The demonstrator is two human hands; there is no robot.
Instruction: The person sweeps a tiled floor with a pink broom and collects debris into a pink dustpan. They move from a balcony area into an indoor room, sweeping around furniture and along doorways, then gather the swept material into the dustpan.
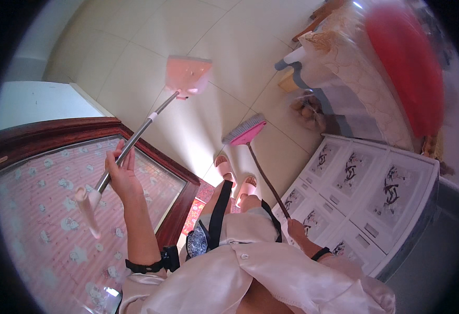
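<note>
My left hand [123, 175] grips the grey metal handle of a long dustpan [186, 73], whose pink pan hangs out ahead over the tiles. The handle slants from the pan back past my wrist, its white end over the table at left. In my right hand [298, 233], low beside the drawers, is the thin brown stick of a broom [246, 131]. Its pink head with grey bristles is on or just above the floor in front of my feet, to the right of the dustpan and apart from it.
A dark red wooden-framed table [56, 125] with a pink patterned cover stands at left. White drawers [355, 193] with dark floral prints are at right. Beyond them are a draped cloth [365, 78], a red object [407, 68] and a clear bag of brown round items [309, 111]. Pale tiles [151, 31] spread ahead.
</note>
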